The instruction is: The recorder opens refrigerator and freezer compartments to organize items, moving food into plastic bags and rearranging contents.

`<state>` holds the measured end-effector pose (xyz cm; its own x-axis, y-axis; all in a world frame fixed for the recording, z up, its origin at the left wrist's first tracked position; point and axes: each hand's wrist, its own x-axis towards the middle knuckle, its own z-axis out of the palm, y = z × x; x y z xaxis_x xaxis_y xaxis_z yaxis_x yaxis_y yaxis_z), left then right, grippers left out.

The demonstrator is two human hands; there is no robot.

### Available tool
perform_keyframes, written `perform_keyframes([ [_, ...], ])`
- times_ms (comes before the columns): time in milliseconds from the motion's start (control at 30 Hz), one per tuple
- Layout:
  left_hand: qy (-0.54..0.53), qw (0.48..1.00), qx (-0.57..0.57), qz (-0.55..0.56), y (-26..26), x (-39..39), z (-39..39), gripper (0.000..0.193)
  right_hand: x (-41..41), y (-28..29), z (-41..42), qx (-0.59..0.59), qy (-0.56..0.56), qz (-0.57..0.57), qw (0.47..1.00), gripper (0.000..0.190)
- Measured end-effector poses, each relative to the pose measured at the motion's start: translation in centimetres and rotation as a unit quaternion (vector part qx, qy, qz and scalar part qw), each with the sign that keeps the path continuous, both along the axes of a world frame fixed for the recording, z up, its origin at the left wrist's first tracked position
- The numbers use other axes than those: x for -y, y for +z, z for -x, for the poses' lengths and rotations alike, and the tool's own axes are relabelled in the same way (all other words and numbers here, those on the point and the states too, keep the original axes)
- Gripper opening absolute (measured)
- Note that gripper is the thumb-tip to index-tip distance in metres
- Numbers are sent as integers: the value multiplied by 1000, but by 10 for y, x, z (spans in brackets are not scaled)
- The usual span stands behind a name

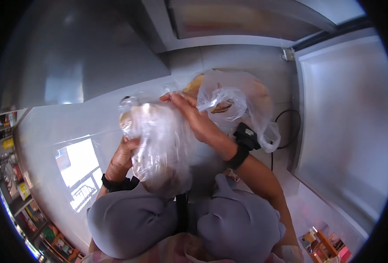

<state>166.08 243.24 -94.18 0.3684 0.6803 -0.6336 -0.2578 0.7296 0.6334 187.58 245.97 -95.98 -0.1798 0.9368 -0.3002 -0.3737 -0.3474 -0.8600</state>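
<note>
A clear plastic bag (162, 141) with pale, rounded contents hangs in front of my body. My left hand (123, 157) grips its left side, fingers partly hidden behind the plastic. My right hand (189, 113) reaches over its upper right edge, fingers bent at the film; whether they pinch it cannot be told. Just beyond my right hand, a larger translucent plastic bag (256, 88) with loop handles sits low by the floor, holding something yellow-brown and large that I cannot identify. Both my wrists wear black straps.
A grey cabinet or appliance side (115, 59) stands at the upper left. An open white door (342, 125), likely a refrigerator's, is at the right. A black cable (299, 123) loops on the tiled floor near it. Shelves with assorted items (13, 171) line the far left.
</note>
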Motion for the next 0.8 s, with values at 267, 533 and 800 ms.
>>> perform_keyframes([
  [267,17,999,50,0,-5,-4,-1,70,3,-15,-5,-124,-128,125,976,30],
  [533,49,996,66,25,-25,-3,-19,60,24,-23,8,-277,-35,316,907,25],
  [800,56,998,-33,-16,-26,-8,-38,56,68,-28,-5,-292,81,272,913,31],
])
